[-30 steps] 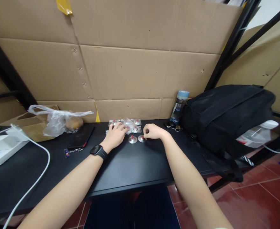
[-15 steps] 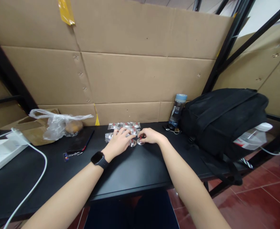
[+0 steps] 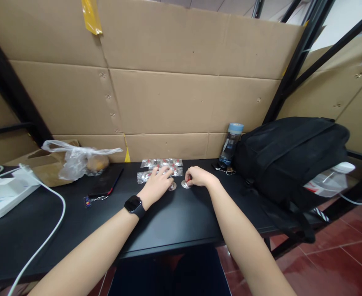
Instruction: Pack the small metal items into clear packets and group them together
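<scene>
Metal discs [image 3: 185, 184] under both hands, bare desk [image 3: 181, 218] nearer.

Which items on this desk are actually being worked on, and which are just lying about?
In hand:
- left hand on a silver disc
- right hand pinching another disc's red knob
- bagged discs just behind

Lying about:
- water bottle
- black backpack
- phone
- plastic bag
- white charger

Both hands [image 3: 176, 181] on metal discs [image 3: 185, 184]
</scene>
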Demonstrator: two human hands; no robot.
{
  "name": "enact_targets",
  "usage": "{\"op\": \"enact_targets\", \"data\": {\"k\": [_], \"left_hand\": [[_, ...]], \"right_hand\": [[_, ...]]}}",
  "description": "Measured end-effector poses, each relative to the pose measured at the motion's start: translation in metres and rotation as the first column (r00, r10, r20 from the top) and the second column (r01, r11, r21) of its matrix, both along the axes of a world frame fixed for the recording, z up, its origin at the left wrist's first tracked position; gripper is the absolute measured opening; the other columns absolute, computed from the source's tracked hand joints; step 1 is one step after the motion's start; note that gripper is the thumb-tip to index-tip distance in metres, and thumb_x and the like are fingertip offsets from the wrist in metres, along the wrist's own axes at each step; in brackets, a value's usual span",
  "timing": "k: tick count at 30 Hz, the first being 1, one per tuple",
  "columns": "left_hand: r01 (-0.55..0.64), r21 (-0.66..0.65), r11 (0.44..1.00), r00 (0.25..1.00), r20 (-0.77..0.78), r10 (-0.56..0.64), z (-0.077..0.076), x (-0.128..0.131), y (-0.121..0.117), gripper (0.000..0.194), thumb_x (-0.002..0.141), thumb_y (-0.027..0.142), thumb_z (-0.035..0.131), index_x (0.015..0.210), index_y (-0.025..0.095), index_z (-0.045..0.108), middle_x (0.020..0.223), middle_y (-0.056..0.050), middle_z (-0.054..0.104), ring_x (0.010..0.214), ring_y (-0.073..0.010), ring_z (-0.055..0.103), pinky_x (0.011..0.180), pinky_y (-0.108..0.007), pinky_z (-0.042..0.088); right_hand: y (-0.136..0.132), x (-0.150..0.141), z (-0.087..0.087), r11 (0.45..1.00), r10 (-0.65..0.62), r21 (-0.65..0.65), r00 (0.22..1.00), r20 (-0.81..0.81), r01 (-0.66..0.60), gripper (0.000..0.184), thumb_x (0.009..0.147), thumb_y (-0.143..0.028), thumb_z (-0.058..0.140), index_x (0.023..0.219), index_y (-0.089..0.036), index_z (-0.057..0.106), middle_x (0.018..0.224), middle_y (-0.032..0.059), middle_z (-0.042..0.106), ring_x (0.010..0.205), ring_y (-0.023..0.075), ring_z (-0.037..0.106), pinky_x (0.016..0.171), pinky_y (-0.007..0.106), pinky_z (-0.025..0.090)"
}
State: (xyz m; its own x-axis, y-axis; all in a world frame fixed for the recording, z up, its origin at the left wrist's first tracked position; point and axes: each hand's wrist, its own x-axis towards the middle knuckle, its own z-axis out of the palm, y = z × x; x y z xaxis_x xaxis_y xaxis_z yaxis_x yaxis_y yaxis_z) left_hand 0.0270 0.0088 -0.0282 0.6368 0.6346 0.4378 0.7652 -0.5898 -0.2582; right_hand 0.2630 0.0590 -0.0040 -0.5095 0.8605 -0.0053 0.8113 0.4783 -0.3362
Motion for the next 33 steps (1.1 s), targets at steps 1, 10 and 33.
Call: {"op": "enact_targets", "data": {"k": [1,10,33], "left_hand": [[-0.006,0.005,1.000,1.000,-0.001,0.006,0.000,0.000,0.000,0.024,0.092,0.020,0.044,0.095,0.021,0.068,0.138,-0.007,0.055,0.138,-0.0290,0.038,0.106,-0.054,0.035],[-0.058,-0.013,0.998,0.991,0.121,0.059,-0.001,0.000,-0.005,0.028,0.093,0.021,0.039,0.101,0.022,0.065,0.143,-0.007,0.051,0.137,-0.0274,0.036,0.104,-0.051,0.034],[-0.195,-0.230,0.954,0.638,0.708,0.301,0.030,-0.011,-0.012,0.036,0.092,0.051,0.040,0.097,0.028,0.068,0.129,-0.007,0.055,0.123,-0.0240,0.046,0.100,-0.050,0.039]], "right_hand": [[-0.001,0.000,0.001,1.000,-0.012,0.005,1.000,0.008,0.012,0.009,0.069,-0.016,0.075,0.077,-0.019,0.074,0.078,0.0021,0.069,0.067,0.0112,0.059,0.063,0.021,0.037],[-0.001,-0.004,-0.002,0.982,0.094,0.174,0.988,-0.121,-0.072,0.006,0.076,-0.015,0.063,0.076,-0.015,0.069,0.083,0.0043,0.066,0.077,0.0121,0.057,0.074,0.022,0.040],[-0.024,-0.077,-0.008,0.993,0.077,0.039,0.379,-0.922,-0.108,0.033,0.082,-0.047,0.067,0.087,-0.016,0.059,0.117,0.0086,0.052,0.094,0.0144,0.057,0.071,0.022,0.050]]}}
